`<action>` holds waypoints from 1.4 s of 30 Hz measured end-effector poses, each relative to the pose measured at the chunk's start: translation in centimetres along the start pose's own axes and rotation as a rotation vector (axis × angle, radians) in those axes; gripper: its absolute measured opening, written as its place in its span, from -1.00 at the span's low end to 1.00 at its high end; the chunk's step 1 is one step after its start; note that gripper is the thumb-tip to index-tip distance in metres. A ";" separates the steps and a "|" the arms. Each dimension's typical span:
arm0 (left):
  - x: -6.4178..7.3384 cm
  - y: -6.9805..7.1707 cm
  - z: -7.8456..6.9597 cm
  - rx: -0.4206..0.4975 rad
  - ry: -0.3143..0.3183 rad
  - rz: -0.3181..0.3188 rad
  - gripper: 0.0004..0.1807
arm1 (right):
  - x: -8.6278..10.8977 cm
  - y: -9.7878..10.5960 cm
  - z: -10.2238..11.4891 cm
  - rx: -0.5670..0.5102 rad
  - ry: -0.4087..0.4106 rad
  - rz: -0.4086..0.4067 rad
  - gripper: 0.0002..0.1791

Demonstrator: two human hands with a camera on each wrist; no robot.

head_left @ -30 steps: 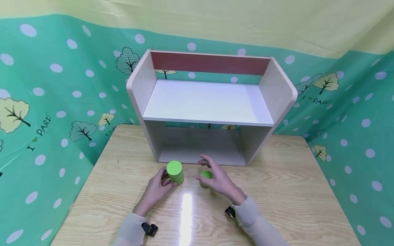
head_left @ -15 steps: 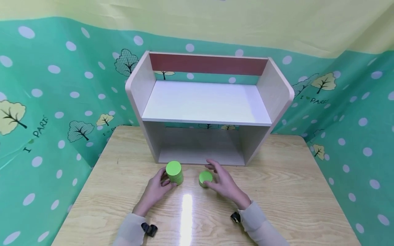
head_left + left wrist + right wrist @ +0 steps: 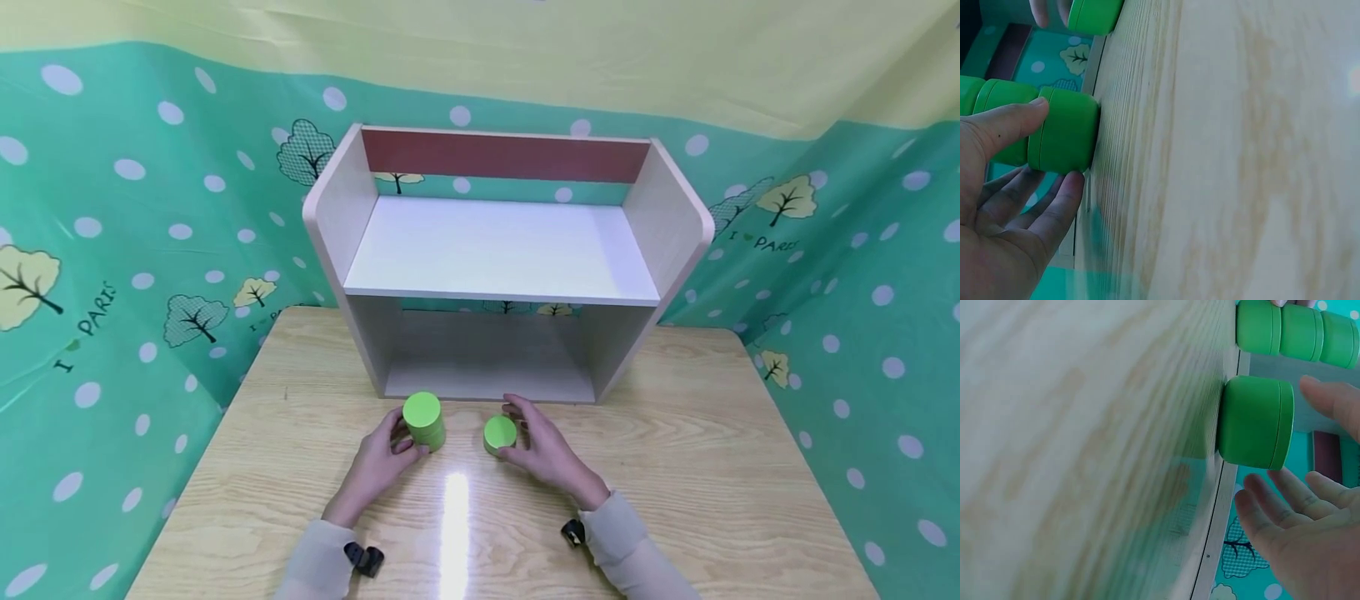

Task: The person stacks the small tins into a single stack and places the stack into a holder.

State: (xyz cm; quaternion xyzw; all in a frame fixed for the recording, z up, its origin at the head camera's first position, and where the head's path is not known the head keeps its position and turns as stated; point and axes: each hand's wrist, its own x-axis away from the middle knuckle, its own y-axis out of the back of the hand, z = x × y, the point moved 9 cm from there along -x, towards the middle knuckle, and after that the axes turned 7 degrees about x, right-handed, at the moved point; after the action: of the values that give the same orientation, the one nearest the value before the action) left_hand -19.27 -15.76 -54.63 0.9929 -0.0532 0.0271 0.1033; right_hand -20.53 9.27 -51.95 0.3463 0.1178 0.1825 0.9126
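Observation:
In the head view, a stack of three green round lidded jars (image 3: 424,422) stands upright on the table in front of the shelf. My left hand (image 3: 378,463) holds its lower part, thumb across the near side and fingers round the other, as the left wrist view also shows. To the right stands a single green jar (image 3: 499,435). Around that jar my right hand (image 3: 550,454) is spread. In the right wrist view the thumb (image 3: 1329,400) is apart from the jar's lid, and the fingers extend just beside its wall.
Behind the jars stands a white two-level shelf (image 3: 502,250) with a dark red back board (image 3: 510,156). The wooden table (image 3: 720,467) carries everything. A green and yellow patterned curtain (image 3: 135,250) closes off the back and sides.
My right hand has shifted a little to the right, uncovering more of the single jar, and then nearly stopped. My left hand stays at the stack. The head view has drifted slightly.

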 end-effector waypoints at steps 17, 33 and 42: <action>-0.1 0.0 0.1 0.021 -0.007 0.001 -0.18 | 0.1 -0.6 -0.3 -0.034 0.002 0.049 -0.09; 0.0 0.1 0.1 0.025 -0.006 0.005 -0.17 | 0.1 -1.0 -0.4 -0.031 -0.018 0.059 -0.10; -0.1 0.1 0.1 0.010 -0.017 0.008 -0.18 | 0.1 -1.0 -0.3 -0.031 -0.020 0.057 -0.10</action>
State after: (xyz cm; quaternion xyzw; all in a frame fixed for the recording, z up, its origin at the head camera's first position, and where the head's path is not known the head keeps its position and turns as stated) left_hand -19.42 -15.84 -54.70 0.9933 -0.0578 0.0195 0.0979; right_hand -20.29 8.83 -52.84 0.3372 0.0961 0.2066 0.9134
